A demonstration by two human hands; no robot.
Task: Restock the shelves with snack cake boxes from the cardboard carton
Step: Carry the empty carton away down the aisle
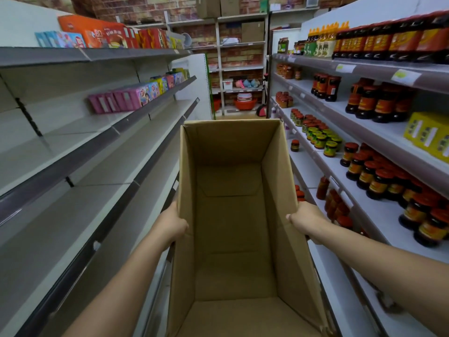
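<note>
Thumbs on the rim, both of them! My left hand point(173, 226) clamps the left wall of the carton point(274, 181), thumb lying along the top edge, the other fingers curled round the outside where the cardboard hides them. My right hand point(307, 221) does the same on the right wall: thumb hooked at the edge, fingers tucked beneath, only partly in sight. Both arms reach straight out in front of me.

Now the carton itself: open side turned up toward me, long axis pointing down the aisle, its brown floor and inner walls in plain sight. It hangs in my grip between the two runs of shelving, close beside the left rails; whether it brushes them I cannot tell.

Out to the left, the left shelves point(73, 166): pale boards with dark front rails. A row of pink boxes point(121, 100) stands on an upper board, brighter packs lined up beyond it. On the top board, red boxes point(150, 37) sit in a row.

Out to the right, the right shelves point(379, 69) are packed: red-lidded jars point(379, 181) low down, dark bottles point(388, 42) with orange labels up top, a yellow box point(427, 135) at the edge. Straight ahead, past the carton's far end, a rack point(240, 69) stands against a brick wall point(145, 8).
</note>
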